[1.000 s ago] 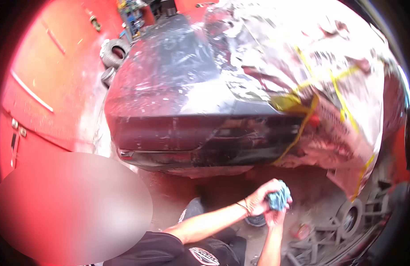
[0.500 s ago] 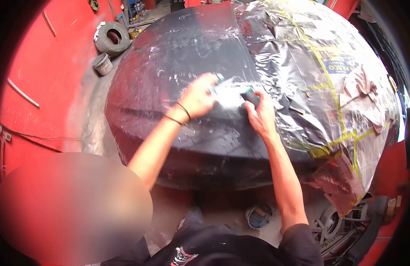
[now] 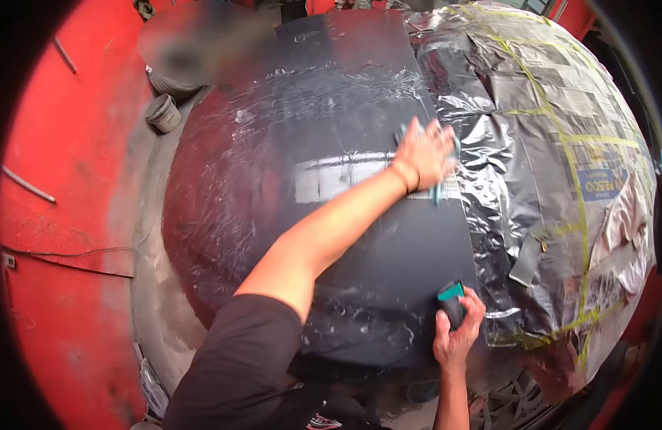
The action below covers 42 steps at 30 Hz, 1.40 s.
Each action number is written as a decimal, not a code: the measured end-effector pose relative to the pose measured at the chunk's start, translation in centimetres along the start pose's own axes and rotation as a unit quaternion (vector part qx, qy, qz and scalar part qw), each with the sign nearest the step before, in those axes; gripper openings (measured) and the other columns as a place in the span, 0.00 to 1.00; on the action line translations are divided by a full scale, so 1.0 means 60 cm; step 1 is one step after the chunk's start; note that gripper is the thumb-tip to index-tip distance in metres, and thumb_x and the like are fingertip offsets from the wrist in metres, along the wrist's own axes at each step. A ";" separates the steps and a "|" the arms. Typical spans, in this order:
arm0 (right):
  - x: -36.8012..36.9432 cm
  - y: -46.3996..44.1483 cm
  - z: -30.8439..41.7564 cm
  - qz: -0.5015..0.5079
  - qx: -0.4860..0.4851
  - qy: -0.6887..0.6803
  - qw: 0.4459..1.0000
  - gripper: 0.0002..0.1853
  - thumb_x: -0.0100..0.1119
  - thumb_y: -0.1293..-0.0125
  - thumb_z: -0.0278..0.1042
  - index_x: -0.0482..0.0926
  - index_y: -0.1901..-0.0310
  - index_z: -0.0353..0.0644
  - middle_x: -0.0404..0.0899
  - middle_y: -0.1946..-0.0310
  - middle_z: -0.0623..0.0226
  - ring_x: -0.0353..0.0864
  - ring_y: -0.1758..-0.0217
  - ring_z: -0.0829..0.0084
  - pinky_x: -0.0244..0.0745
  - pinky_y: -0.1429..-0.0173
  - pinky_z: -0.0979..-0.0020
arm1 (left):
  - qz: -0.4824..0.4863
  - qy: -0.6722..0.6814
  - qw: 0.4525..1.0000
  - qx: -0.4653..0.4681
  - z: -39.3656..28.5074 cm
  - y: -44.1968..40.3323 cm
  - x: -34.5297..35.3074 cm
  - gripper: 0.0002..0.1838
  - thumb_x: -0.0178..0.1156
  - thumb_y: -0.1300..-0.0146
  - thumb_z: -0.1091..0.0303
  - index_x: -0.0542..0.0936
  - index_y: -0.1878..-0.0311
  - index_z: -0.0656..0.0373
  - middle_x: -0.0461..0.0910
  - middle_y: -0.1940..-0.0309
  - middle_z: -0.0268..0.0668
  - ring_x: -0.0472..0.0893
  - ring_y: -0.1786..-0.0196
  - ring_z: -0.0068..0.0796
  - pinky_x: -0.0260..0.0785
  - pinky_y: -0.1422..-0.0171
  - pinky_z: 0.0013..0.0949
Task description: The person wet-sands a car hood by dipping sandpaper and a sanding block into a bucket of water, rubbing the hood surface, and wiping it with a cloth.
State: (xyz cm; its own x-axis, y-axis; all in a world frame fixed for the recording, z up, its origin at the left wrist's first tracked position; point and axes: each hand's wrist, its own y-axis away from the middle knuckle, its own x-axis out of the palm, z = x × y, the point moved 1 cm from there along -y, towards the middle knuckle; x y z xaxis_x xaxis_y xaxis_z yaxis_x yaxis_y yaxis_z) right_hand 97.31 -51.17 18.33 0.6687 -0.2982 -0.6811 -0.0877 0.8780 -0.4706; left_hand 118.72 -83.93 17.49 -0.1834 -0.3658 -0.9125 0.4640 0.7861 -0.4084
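A wet, dark car hood (image 3: pixel 360 251) fills the middle of the head view. My left hand (image 3: pixel 425 156) lies on it near the masking edge, fingers spread and a little blurred. Under that palm is a blue-green cloth (image 3: pixel 436 193), mostly hidden, with bits showing around the hand. My right hand (image 3: pixel 460 333) is closer to me, at the hood's front right. Between its thumb and fingers is a black block with a teal face, like a sanding block (image 3: pixel 451 304).
Plastic sheet (image 3: pixel 488 172) and newspaper masking (image 3: pixel 553 93) with yellow tape cover the right side. A grey strip (image 3: pixel 524 261) lies on the plastic. A bucket (image 3: pixel 162 113) stands by a tire (image 3: pixel 172 86) at the left, near a red wall (image 3: pixel 66 179).
My left hand has moved right across the hood to the masking edge. My right hand has drawn back toward me with the block. The view has shifted.
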 end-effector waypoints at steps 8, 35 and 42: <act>0.000 -0.003 -0.003 0.030 0.026 0.008 0.999 0.25 0.69 0.38 0.29 0.75 0.39 0.42 0.81 0.35 0.42 0.79 0.34 0.46 0.74 0.27 0.44 | 0.053 -0.062 0.931 -0.357 0.559 0.046 0.018 0.39 0.38 0.16 0.35 0.79 0.19 0.51 0.69 0.12 0.44 0.67 0.10 0.45 0.62 0.10 0.62; -0.008 -0.011 0.004 0.002 0.027 -0.061 0.998 0.24 0.68 0.38 0.24 0.78 0.39 0.40 0.84 0.33 0.43 0.82 0.31 0.46 0.75 0.24 0.48 | 0.105 -0.171 0.930 -0.307 0.516 0.527 -0.072 0.30 0.40 0.11 0.49 0.80 0.25 0.59 0.77 0.20 0.47 0.73 0.18 0.58 0.63 0.12 0.60; -0.013 -0.003 -0.013 -0.038 0.022 -0.137 0.990 0.25 0.70 0.36 0.26 0.76 0.37 0.40 0.82 0.32 0.42 0.82 0.31 0.46 0.75 0.24 0.47 | 0.135 -0.192 0.899 -0.371 0.408 0.517 -0.095 0.24 0.44 0.15 0.52 0.87 0.42 0.57 0.84 0.35 0.48 0.79 0.28 0.51 0.69 0.17 0.59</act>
State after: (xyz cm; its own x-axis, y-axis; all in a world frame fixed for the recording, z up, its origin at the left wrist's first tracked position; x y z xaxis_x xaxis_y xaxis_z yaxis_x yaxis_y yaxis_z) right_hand 96.22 -51.41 18.49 0.8481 -0.2555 -0.4641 -0.0018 0.8746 -0.4849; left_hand 155.36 -69.63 10.65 0.2276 -0.1446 -0.9630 -0.2847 0.9358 -0.2078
